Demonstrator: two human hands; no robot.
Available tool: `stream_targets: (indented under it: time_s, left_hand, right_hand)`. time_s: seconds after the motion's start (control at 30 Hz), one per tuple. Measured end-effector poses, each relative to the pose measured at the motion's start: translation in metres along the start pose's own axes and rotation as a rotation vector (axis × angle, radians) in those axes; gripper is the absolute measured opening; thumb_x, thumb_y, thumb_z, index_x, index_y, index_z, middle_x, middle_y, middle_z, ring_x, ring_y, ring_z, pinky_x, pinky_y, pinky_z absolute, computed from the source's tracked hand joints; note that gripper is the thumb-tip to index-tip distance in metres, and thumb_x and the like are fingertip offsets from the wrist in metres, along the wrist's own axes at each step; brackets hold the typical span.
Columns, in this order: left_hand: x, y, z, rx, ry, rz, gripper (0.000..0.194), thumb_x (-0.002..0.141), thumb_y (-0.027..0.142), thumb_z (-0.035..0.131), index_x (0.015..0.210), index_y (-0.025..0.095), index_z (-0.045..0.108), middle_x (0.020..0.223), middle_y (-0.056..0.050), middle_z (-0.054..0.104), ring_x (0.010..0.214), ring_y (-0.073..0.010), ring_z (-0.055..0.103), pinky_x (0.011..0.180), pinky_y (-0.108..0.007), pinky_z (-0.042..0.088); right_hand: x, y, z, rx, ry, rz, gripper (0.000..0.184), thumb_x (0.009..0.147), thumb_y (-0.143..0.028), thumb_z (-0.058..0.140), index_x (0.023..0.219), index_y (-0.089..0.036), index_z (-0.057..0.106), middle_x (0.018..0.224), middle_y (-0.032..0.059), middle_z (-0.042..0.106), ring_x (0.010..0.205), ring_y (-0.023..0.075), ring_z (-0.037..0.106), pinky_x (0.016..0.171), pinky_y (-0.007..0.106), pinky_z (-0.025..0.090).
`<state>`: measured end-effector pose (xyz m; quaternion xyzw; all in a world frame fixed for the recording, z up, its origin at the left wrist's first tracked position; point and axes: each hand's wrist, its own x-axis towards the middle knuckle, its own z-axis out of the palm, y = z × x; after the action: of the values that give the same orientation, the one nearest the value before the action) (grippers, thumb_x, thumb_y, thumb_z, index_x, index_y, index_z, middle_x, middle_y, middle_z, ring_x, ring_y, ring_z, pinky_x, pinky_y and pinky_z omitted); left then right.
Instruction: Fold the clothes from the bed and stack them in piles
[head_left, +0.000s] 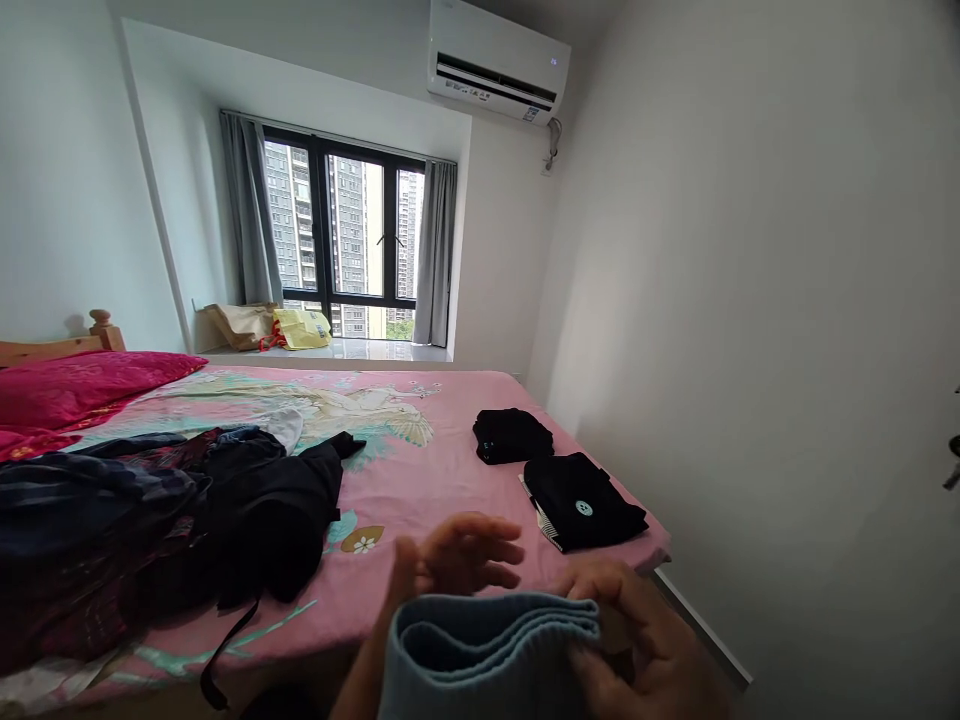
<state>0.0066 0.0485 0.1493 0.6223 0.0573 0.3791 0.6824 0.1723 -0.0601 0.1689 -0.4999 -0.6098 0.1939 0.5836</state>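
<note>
A blue-grey folded garment [487,650], perhaps denim, is held up close to the camera at the bottom, its layered edge facing me. My right hand [637,640] pinches the right end of the folded layers. Behind the cloth, my left hand [469,555] has its fingers stretched out and apart, with the wrist beside the garment's left side. Beyond my hands, a folded black garment with a round pale badge [581,500] lies at the bed's right edge. Another folded black garment [512,436] sits just behind it.
A heap of dark clothes [247,510] covers the left of the pink bed sheet [450,480], a strap hanging over the front edge. Red pillows [90,390] lie at far left. Paper and yellow bags [304,328] stand on the windowsill. A bare wall [750,300] runs along the right.
</note>
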Motion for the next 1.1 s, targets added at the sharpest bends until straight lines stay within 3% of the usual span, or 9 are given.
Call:
stream_targets:
  time_s: [0.07, 0.17, 0.27, 0.4, 0.53, 0.63, 0.77, 0.9, 1.1]
  left_hand:
    - [-0.012, 0.018, -0.014, 0.135, 0.020, 0.080, 0.064, 0.072, 0.078, 0.043, 0.106, 0.029, 0.062, 0.122, -0.009, 0.056, 0.108, -0.0307, 0.056, 0.090, -0.046, 0.045]
    - [-0.028, 0.048, -0.020, 0.615, -0.030, 0.004, 0.057, 0.067, 0.063, 0.066, 0.111, 0.027, 0.064, 0.124, -0.010, 0.056, 0.116, -0.0321, 0.051, 0.100, -0.044, 0.040]
    - [-0.034, 0.067, -0.010, 1.027, -0.063, -0.088, 0.063, 0.064, 0.055, 0.074, 0.122, 0.034, 0.058, 0.130, -0.006, 0.054, 0.120, -0.0313, 0.047, 0.104, -0.043, 0.036]
    - [-0.027, 0.064, 0.008, 1.287, -0.079, -0.105, 0.069, 0.064, 0.046, 0.076, 0.128, 0.037, 0.051, 0.128, -0.004, 0.056, 0.116, -0.0310, 0.050, 0.100, -0.043, 0.037]
    - [-0.020, 0.054, 0.014, 1.342, -0.076, -0.210, 0.029, 0.077, 0.019, 0.057, 0.104, 0.029, 0.062, 0.093, 0.001, 0.068, 0.086, -0.0203, 0.061, 0.076, -0.030, 0.042]
    - [-0.022, 0.054, 0.010, 1.277, -0.080, -0.287, 0.019, 0.076, 0.011, 0.052, 0.085, 0.024, 0.062, 0.079, 0.004, 0.065, 0.073, -0.0148, 0.058, 0.065, -0.025, 0.038]
    - [-0.025, 0.058, 0.007, 1.232, -0.064, -0.344, 0.012, 0.076, 0.028, 0.063, 0.089, 0.026, 0.064, 0.083, 0.003, 0.065, 0.077, -0.0157, 0.057, 0.068, -0.024, 0.039]
    - [-0.015, 0.054, 0.018, 1.365, -0.115, -0.294, 0.040, 0.074, 0.052, 0.065, 0.106, 0.028, 0.064, 0.099, -0.002, 0.066, 0.091, -0.0233, 0.057, 0.079, -0.030, 0.040]
    - [-0.004, 0.025, 0.040, 1.478, -0.248, -0.446, 0.016, 0.082, 0.026, 0.053, 0.091, 0.024, 0.066, 0.091, -0.002, 0.070, 0.084, -0.0200, 0.062, 0.072, -0.025, 0.041]
  right_hand:
    - [-0.001, 0.001, -0.005, 0.027, -0.004, 0.037, 0.012, 0.068, -0.026, 0.067, 0.073, -0.021, 0.057, 0.073, 0.0003, 0.062, 0.063, 0.0131, 0.059, 0.055, 0.019, 0.049]
    - [-0.006, 0.005, -0.002, 0.070, 0.012, 0.039, 0.015, 0.069, -0.028, 0.068, 0.075, -0.021, 0.057, 0.075, 0.0018, 0.064, 0.065, 0.0138, 0.061, 0.058, 0.020, 0.051]
    - [-0.010, 0.013, 0.007, 0.087, 0.037, -0.005, 0.012, 0.072, -0.029, 0.066, 0.077, -0.022, 0.057, 0.078, 0.0026, 0.065, 0.068, 0.0142, 0.063, 0.059, 0.020, 0.052]
    - [-0.012, 0.023, 0.012, 0.089, 0.043, -0.061, 0.008, 0.075, -0.026, 0.063, 0.080, -0.023, 0.058, 0.082, 0.0008, 0.067, 0.074, 0.0139, 0.065, 0.065, 0.020, 0.053]
    - [-0.011, 0.030, 0.006, -0.029, 0.155, -0.044, 0.007, 0.075, -0.027, 0.064, 0.081, -0.024, 0.061, 0.086, 0.0014, 0.068, 0.079, 0.0149, 0.065, 0.069, 0.021, 0.052]
    - [-0.012, 0.034, 0.000, -0.064, 0.161, 0.013, 0.009, 0.077, -0.032, 0.062, 0.080, -0.024, 0.061, 0.087, 0.0025, 0.068, 0.079, 0.0160, 0.065, 0.069, 0.022, 0.052]
    - [-0.016, 0.041, -0.002, -0.005, 0.109, 0.048, 0.009, 0.079, -0.032, 0.061, 0.082, -0.023, 0.060, 0.086, 0.0018, 0.067, 0.082, 0.0159, 0.064, 0.070, 0.022, 0.051]
    - [-0.020, 0.048, -0.003, 0.022, 0.017, 0.060, 0.008, 0.081, -0.023, 0.058, 0.089, -0.022, 0.058, 0.090, 0.0024, 0.066, 0.085, 0.0157, 0.063, 0.074, 0.024, 0.050]
    - [-0.034, 0.058, -0.010, -0.026, -0.090, 0.079, 0.016, 0.075, -0.015, 0.055, 0.089, -0.021, 0.057, 0.085, 0.0003, 0.064, 0.079, 0.0136, 0.061, 0.070, 0.022, 0.047]
